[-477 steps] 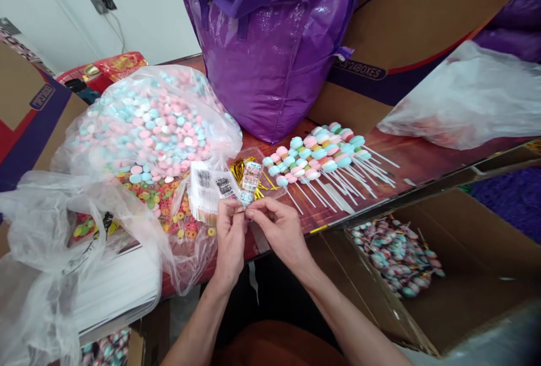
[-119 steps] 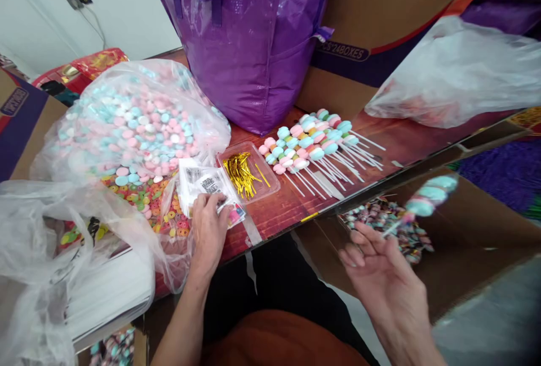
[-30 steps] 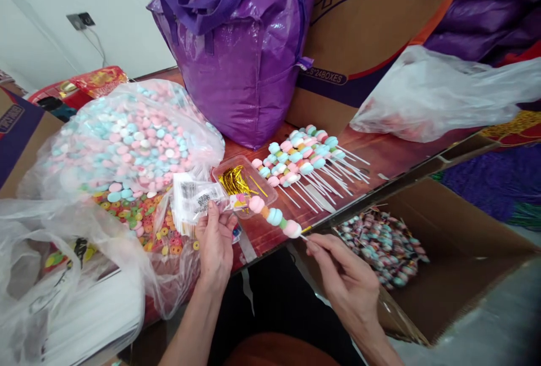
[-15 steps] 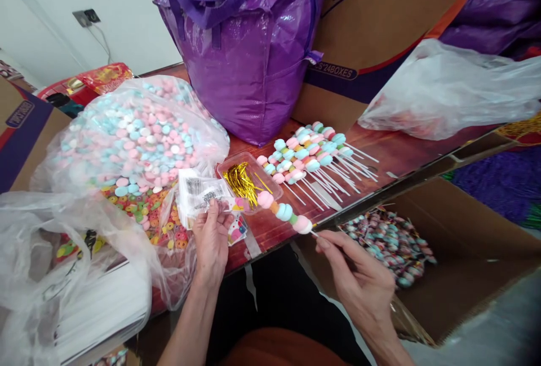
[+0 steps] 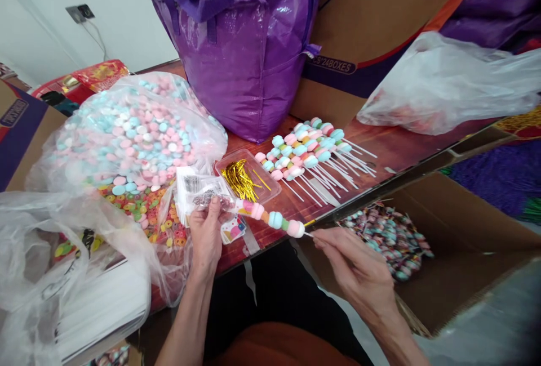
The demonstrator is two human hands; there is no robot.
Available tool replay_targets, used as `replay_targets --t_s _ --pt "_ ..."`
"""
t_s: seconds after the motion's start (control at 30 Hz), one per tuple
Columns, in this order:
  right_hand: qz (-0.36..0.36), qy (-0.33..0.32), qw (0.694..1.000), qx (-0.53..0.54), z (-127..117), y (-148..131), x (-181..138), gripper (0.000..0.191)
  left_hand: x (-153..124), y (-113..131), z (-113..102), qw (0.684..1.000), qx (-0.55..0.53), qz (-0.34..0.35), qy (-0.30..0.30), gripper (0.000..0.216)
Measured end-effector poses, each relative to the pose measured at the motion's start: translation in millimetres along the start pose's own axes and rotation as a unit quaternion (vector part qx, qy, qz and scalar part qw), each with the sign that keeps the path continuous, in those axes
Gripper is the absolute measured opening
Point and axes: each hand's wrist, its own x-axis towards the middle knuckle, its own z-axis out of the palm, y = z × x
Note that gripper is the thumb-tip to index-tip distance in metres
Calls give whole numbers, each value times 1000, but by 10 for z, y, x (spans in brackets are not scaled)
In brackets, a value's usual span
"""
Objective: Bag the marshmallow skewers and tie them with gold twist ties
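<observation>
My right hand pinches the white stick of a candy skewer with pink, blue and pink pieces. Its tip points left into a small clear printed wrapper bag that my left hand holds open above the table edge. The first pink piece sits at the bag's mouth. A stack of more printed bags lies just behind my left hand.
A clear tray of gold twist ties stands behind the skewer. Several bare candy skewers lie on the red table. Big plastic bag of loose candies at left, purple bag behind, cardboard box of wrapped skewers at right.
The skewer has moved left and its tip has gone into the wrapper bag in my left hand. Earlier, my right hand dropped a finished skewer toward the box and took a fresh one.
</observation>
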Motion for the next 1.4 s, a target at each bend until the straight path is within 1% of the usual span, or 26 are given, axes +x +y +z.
replay_targets --t_s 0.13,0.27,0.33,0.43,0.57,0.7,0.77,0.83,0.93,1.03,1.1,1.2,1.3,1.4 --pt "1 2 1000 5 -2 15 9 25 12 -5 -26 999 37 31 -2 38" --pt "0 -9 1000 16 29 -2 27 19 13 -17 -50 999 43 23 3 36" --pt "2 -13 1000 18 35 -15 43 16 26 -12 -75 999 50 12 -13 35" --pt "27 2 1000 10 50 -33 53 13 59 -4 -132 996 77 11 -43 34" --pt "60 27 998 2 94 -34 20 10 90 -7 -196 993 99 35 -44 32" --pt "57 7 998 17 136 -22 -15 9 61 -16 -192 991 115 37 -47 33" --pt "66 -2 997 28 156 -27 -14 9 27 -23 -169 990 127 36 -49 33" --pt "99 -11 994 43 175 -41 -6 9 -2 -31 -146 988 142 48 -45 32" --pt "177 -43 980 83 194 -62 -2 18 -2 -28 -137 988 136 65 -34 31" --pt "243 -49 961 118 187 -63 -14 21 51 1 -168 992 112 42 -33 30" --pt "264 -41 955 130 175 -57 -18 21 83 22 -193 993 105 15 -49 31" --pt "254 -46 957 130 176 -61 -12 22 86 29 -200 992 102 -6 -79 33" --pt "203 -43 972 113 204 -83 -6 21 40 9 -165 988 118 -8 -102 33" --pt "159 -44 982 88 239 -99 -13 18 -12 -3 -109 990 109 -23 -87 37"
